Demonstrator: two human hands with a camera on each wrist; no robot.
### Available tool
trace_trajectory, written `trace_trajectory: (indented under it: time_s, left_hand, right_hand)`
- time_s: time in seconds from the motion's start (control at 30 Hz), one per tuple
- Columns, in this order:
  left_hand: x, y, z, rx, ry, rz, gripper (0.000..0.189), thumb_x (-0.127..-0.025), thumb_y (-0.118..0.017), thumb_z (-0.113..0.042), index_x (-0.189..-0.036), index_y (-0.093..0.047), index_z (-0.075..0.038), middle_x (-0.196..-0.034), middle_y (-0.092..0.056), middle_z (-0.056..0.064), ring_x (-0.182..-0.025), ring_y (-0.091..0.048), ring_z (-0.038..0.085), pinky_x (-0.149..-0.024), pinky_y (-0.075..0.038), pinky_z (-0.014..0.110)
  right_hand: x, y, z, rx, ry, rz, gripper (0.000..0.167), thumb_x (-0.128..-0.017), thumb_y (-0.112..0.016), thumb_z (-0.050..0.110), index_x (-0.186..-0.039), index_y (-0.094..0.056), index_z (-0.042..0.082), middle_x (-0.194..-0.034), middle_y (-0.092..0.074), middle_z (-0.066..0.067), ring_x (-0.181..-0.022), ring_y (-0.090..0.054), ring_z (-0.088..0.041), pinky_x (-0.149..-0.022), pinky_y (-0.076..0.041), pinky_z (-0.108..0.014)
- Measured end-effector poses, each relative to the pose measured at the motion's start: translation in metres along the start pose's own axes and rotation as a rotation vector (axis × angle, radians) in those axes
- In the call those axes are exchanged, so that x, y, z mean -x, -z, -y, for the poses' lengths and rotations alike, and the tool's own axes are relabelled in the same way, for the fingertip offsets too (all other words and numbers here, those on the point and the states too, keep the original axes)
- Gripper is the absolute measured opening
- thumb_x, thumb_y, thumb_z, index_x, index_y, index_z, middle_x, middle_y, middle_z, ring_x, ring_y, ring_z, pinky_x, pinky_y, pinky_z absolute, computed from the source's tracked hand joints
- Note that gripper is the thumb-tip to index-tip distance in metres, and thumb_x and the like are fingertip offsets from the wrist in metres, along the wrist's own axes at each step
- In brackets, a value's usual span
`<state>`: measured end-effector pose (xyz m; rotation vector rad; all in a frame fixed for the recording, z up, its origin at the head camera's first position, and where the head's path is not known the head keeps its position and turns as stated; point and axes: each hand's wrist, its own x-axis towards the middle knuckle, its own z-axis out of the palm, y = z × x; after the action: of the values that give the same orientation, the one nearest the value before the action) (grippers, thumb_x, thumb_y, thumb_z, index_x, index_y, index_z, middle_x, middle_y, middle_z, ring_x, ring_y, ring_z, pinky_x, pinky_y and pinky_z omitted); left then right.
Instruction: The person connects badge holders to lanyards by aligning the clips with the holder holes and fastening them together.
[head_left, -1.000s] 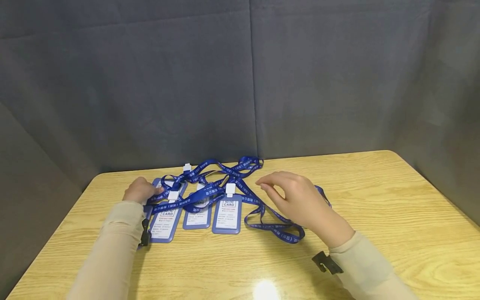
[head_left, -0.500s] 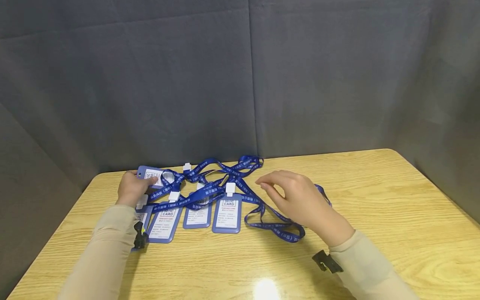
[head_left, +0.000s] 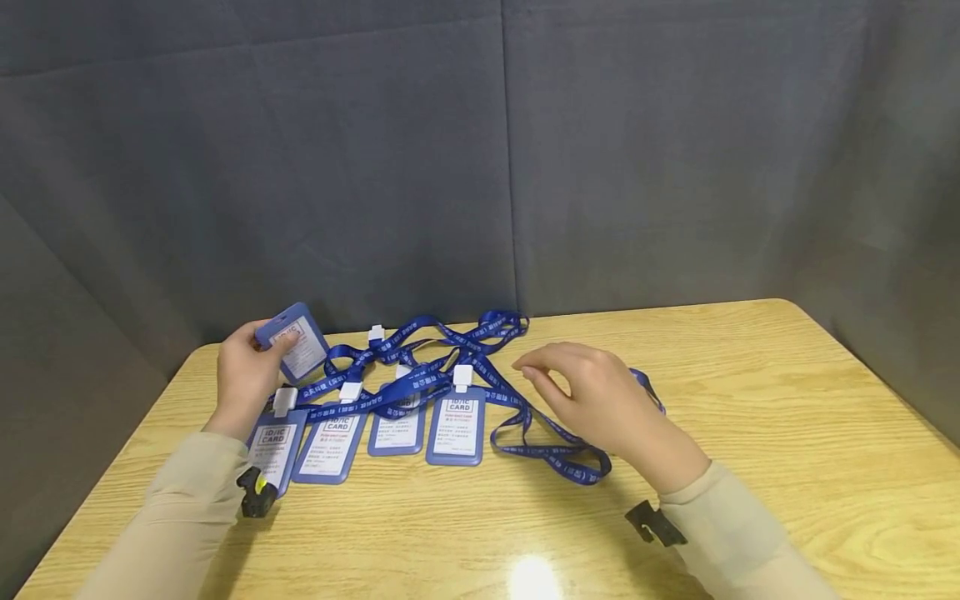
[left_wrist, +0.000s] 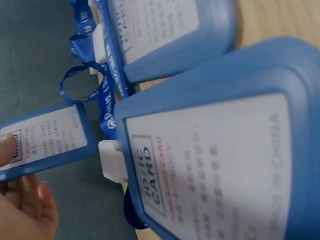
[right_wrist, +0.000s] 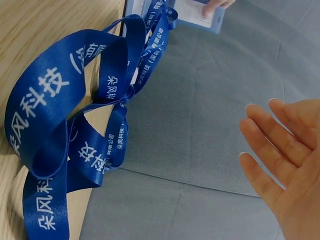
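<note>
My left hand (head_left: 246,371) pinches a blue-framed ID card holder (head_left: 309,354) at its slotted end, thumb on the card face. The holder is lifted and tilted at the left back; in the left wrist view the same card holder (left_wrist: 50,137) shows beside the thumb. Below that hand lies another card holder (head_left: 272,446) with a white clip, partly covered by the wrist strap. My right hand (head_left: 600,400) hovers over the right-hand lanyard loops (head_left: 558,458), fingers relaxed and holding nothing. In the right wrist view its fingers (right_wrist: 280,140) are spread loosely.
More card holders lie in a row, among them a middle one (head_left: 396,429) and a right one (head_left: 454,433). Tangled blue lanyards (head_left: 420,379) cross over their tops. The wooden table (head_left: 420,533) ends at a grey curtain (head_left: 375,167) behind.
My left hand has picked up the back-left card holder, turned it and drawn it left and upward. The holder below is more exposed now. My right hand stays in place.
</note>
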<state>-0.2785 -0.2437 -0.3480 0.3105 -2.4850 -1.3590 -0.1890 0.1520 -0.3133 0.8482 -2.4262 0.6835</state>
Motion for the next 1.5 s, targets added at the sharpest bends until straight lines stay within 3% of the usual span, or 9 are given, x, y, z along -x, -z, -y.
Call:
trace_trajectory:
  time_s: [0.17,0.43,0.83,1.03,1.2,1.5]
  left_hand:
    - [0.006,0.003,-0.002,0.056,-0.006,-0.051,0.051,-0.099,-0.059,-0.039,-0.136,-0.057,-0.003,-0.132,-0.061,0.016,-0.115,-0.06,0.029,-0.1,-0.047,0.043]
    - [0.023,-0.003,-0.02,0.162,-0.049,-0.123,0.045,-0.095,-0.066,-0.041,-0.123,-0.067,-0.005,-0.113,-0.068,0.006,-0.091,-0.06,0.009,-0.079,-0.047,0.018]
    - [0.055,-0.001,-0.05,0.304,-0.12,-0.19,0.036,-0.094,-0.068,-0.036,-0.115,-0.069,-0.007,-0.1,-0.068,-0.006,-0.086,-0.061,0.009,-0.074,-0.049,0.016]
    - [0.069,0.0,-0.06,0.363,-0.139,-0.194,0.03,-0.094,-0.07,-0.031,-0.112,-0.07,-0.007,-0.095,-0.069,-0.01,-0.081,-0.062,0.01,-0.07,-0.05,0.017]
    - [0.078,-0.001,-0.065,0.376,-0.142,-0.161,0.031,-0.094,-0.069,-0.032,-0.114,-0.069,-0.008,-0.096,-0.068,-0.007,-0.081,-0.062,0.011,-0.07,-0.05,0.017]
    - [0.083,-0.006,-0.065,0.362,-0.135,-0.109,0.034,-0.095,-0.068,-0.032,-0.115,-0.067,-0.005,-0.095,-0.069,-0.008,-0.081,-0.065,0.007,-0.069,-0.052,0.017]
  right_hand:
    - [0.001,-0.002,-0.002,0.008,-0.002,0.004,0.013,-0.097,-0.066,0.017,-0.105,-0.075,0.011,-0.102,-0.074,0.001,-0.092,-0.069,-0.015,-0.075,-0.056,-0.034]
    - [0.0,0.005,-0.009,0.016,-0.006,-0.034,0.013,-0.097,-0.065,0.013,-0.105,-0.075,0.01,-0.102,-0.074,-0.001,-0.095,-0.07,-0.019,-0.08,-0.056,-0.039]
    - [-0.001,0.013,-0.012,-0.002,-0.01,-0.043,0.013,-0.097,-0.065,0.012,-0.104,-0.075,0.008,-0.102,-0.074,-0.003,-0.096,-0.07,-0.021,-0.081,-0.056,-0.04]
    - [-0.002,0.015,-0.011,0.007,-0.033,-0.036,0.013,-0.098,-0.064,0.013,-0.105,-0.075,0.008,-0.103,-0.074,-0.003,-0.097,-0.07,-0.022,-0.081,-0.055,-0.04]
    - [-0.001,0.015,-0.011,0.016,-0.033,-0.037,0.014,-0.097,-0.065,0.012,-0.105,-0.075,0.008,-0.103,-0.074,-0.003,-0.097,-0.07,-0.022,-0.082,-0.055,-0.041]
    - [-0.002,0.013,-0.013,0.017,0.008,-0.048,0.012,-0.096,-0.065,0.01,-0.103,-0.075,0.008,-0.101,-0.074,-0.004,-0.094,-0.07,-0.022,-0.078,-0.056,-0.039]
